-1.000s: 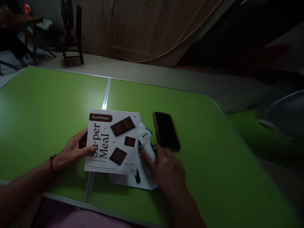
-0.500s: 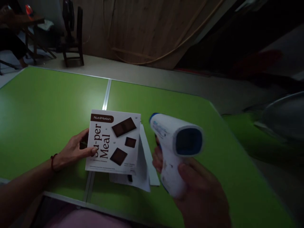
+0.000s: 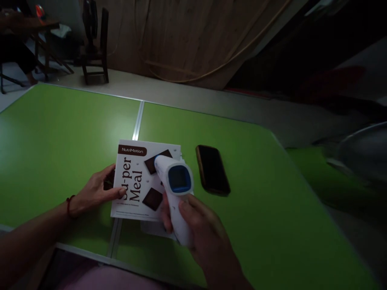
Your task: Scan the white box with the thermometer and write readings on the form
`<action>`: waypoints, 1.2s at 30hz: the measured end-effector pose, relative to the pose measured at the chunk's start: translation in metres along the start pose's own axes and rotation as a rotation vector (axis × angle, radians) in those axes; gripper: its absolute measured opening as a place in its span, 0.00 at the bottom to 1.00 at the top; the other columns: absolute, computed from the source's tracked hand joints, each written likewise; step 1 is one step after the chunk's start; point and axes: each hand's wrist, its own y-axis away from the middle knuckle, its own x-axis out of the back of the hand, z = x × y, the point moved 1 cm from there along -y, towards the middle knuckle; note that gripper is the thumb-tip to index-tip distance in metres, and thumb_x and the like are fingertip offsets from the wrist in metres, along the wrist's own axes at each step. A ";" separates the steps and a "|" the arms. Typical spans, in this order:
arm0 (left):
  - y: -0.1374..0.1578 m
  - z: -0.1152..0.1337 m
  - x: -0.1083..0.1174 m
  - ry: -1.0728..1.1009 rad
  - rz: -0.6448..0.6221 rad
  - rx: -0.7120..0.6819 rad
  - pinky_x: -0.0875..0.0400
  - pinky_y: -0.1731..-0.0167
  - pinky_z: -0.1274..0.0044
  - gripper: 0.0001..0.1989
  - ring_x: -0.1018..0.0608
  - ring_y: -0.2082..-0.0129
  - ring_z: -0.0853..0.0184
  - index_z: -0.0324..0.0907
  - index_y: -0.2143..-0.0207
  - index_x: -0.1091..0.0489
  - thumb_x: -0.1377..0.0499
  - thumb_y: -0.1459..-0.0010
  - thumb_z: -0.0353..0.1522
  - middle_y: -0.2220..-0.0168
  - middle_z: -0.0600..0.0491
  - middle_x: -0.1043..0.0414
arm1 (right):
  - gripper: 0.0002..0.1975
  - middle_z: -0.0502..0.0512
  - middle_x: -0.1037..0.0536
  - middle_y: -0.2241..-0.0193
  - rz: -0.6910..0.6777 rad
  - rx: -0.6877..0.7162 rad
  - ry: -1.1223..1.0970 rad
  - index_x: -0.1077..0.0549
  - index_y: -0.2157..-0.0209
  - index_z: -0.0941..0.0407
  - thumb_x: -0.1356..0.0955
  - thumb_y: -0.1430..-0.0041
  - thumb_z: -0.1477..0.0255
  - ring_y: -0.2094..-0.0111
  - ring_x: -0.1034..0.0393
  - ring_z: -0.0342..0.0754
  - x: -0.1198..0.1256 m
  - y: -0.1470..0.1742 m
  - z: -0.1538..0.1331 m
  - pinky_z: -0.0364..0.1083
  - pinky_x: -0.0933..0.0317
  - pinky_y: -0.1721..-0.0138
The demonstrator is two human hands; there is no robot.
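My left hand (image 3: pixel 96 188) grips the left side of a white cardboard box (image 3: pixel 137 209) printed "NutriMotion Su-per Meal", its thumb on the printed face. Wrapped in my right hand (image 3: pixel 199 221) is a white and blue infrared thermometer (image 3: pixel 178 205), its small screen facing me. The thermometer's blue-tipped nose overlaps the right part of the box face; whether they touch I cannot tell. Both thermometer and hand cover the box's right side. A pale flap shows under the box's lower edge. To the right, a dark smartphone (image 3: pixel 213 169) in a brownish case lies on the green table (image 3: pixel 256 225).
A metal seam (image 3: pixel 138 121) splits the tabletop. Beyond its far edge stand a dark wooden chair (image 3: pixel 96 60) with a fan on it and a small wooden table (image 3: pixel 39 25) with a seated person beside it. A large round metallic object (image 3: pixel 365 149) is at the right.
My right hand has carried the thermometer left and away from me, over the box's right part. The smartphone, hidden before, now shows. The left hand and the box stay nearly still.
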 end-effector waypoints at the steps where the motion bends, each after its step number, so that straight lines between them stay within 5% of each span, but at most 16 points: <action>1: 0.000 -0.001 0.000 0.010 -0.003 0.009 0.19 0.62 0.69 0.21 0.18 0.58 0.58 0.39 0.53 0.30 0.34 0.43 0.43 0.54 0.43 0.21 | 0.20 0.50 0.29 0.81 -0.001 -0.018 -0.006 0.27 0.69 0.55 0.34 0.39 0.52 0.80 0.38 0.44 -0.001 0.001 -0.001 0.43 0.43 0.80; 12: -0.001 -0.002 0.000 -0.009 0.022 -0.002 0.18 0.62 0.70 0.25 0.18 0.55 0.56 0.38 0.49 0.30 0.32 0.45 0.42 0.52 0.42 0.21 | 0.24 0.48 0.27 0.78 -0.053 -0.044 -0.292 0.29 0.65 0.56 0.31 0.45 0.48 0.84 0.33 0.43 -0.019 -0.007 -0.002 0.43 0.38 0.83; 36: -0.002 -0.003 0.001 -0.015 -0.004 -0.027 0.18 0.65 0.71 0.25 0.17 0.58 0.57 0.38 0.50 0.31 0.32 0.44 0.43 0.52 0.41 0.21 | 0.22 0.48 0.26 0.78 -0.030 -0.056 -0.294 0.30 0.69 0.56 0.30 0.43 0.50 0.82 0.32 0.42 -0.024 -0.006 0.001 0.43 0.38 0.79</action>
